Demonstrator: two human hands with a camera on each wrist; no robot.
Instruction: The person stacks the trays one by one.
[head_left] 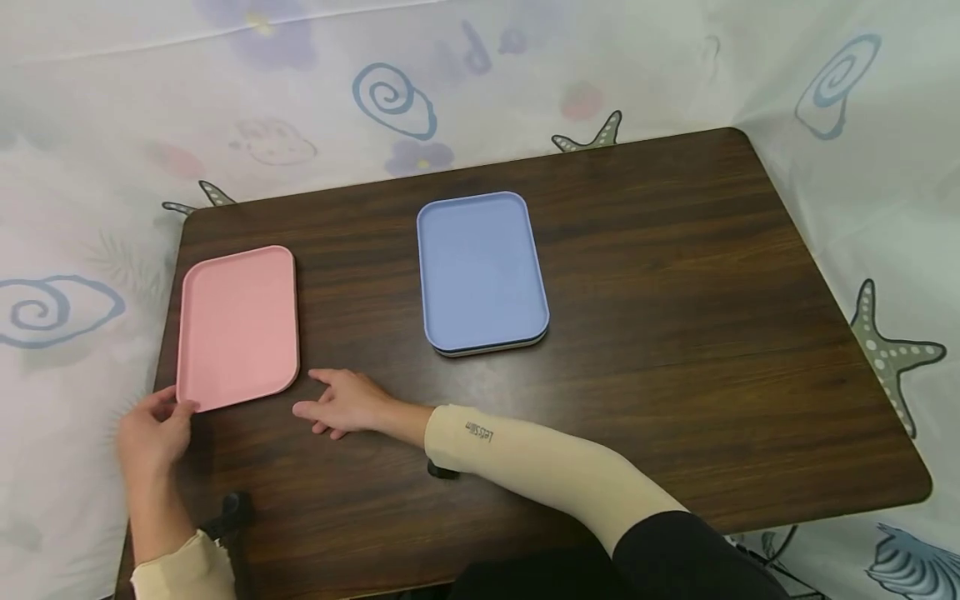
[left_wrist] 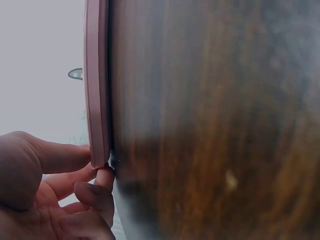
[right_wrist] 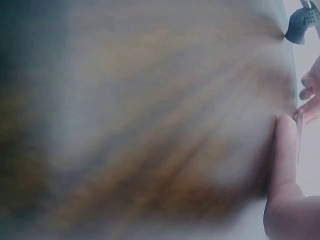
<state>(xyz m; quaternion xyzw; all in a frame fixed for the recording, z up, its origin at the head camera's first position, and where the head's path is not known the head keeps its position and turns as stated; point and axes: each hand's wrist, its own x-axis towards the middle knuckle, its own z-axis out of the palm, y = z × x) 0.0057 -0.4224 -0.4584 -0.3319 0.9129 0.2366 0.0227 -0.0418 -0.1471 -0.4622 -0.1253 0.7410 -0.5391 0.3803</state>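
Note:
A pink tray [head_left: 240, 327] lies flat at the table's left side. My left hand [head_left: 153, 437] pinches its near left corner; in the left wrist view the thumb of that hand [left_wrist: 60, 185] presses the top while fingertips sit beneath the rim of the pink tray [left_wrist: 97, 90]. Apart from the tray, just off its near right corner, my right hand [head_left: 348, 404] is held with the index finger and thumb extended and nothing in it. The right wrist view catches one finger of the right hand [right_wrist: 286, 150] and, beyond it, part of the left hand [right_wrist: 312, 95].
A blue tray [head_left: 483, 271] tops a small stack near the middle of the dark wooden table [head_left: 675, 292]; darker and paler edges show below it. Patterned white cloth [head_left: 300, 100] hangs behind and beside the table. A black wrist mount [head_left: 232, 510] sits by the left forearm.

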